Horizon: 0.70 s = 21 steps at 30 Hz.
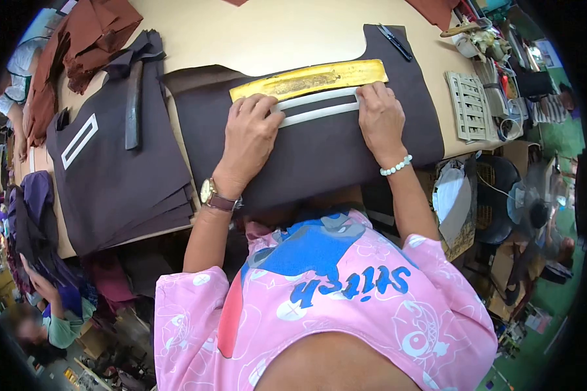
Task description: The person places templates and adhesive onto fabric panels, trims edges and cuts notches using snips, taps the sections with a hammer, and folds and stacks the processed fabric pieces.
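Note:
A white rectangular frame-shaped strip [319, 114], with a long narrow slot, lies across a dark cloth panel [306, 166]. My left hand [251, 127] is closed with bent fingertips on its left end. Over its right end, my right hand [380, 117] has thumb and fingers pinched together. Just beyond the strip, a worn yellow, slightly curved flat bar [310, 79] rests on the same cloth, close to the fingertips of both hands. Thread snips [396, 43] lie at the panel's far right corner.
To the left is a stack of dark cloth pieces [117, 176], bearing another white frame strip [78, 136] and a dark narrow bar [134, 107]. Rust-coloured cloth [88, 42] is piled behind. A white slatted basket [469, 107] stands right. Another person's hand [40, 283] shows lower left.

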{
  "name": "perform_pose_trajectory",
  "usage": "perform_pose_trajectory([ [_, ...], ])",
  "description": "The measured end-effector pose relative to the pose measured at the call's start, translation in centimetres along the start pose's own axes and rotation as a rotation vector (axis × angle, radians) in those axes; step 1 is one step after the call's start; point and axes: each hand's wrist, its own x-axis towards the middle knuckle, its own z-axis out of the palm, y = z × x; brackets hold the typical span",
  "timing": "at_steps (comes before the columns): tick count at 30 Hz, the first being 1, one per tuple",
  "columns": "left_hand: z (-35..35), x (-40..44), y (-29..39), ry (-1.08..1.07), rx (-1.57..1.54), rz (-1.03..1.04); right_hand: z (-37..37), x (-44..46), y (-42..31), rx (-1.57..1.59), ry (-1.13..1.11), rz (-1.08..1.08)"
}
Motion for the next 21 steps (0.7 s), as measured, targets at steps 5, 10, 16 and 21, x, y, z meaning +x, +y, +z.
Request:
perform_pose_trajectory([
  [5,0.3,-2.3,1.3,-0.049,0.184,-0.022,-0.7,-0.4,0.3,0.028,0.055,-0.060],
  [10,0.9,-3.0,1.2,-0.081,0.179,-0.074,0.5,-1.4,-7.1,0.323,0.140,-0.190],
  [16,0.4,-2.9,1.5,-0.108,0.238,-0.032,1.9,-2.7,-9.8,0.368,-0.046,-0.161],
  [21,0.1,-2.5,1.4,-0.167,0.309,-0.017,2.0,-2.6,-8.0,0.353,-0.095,-0.061],
])
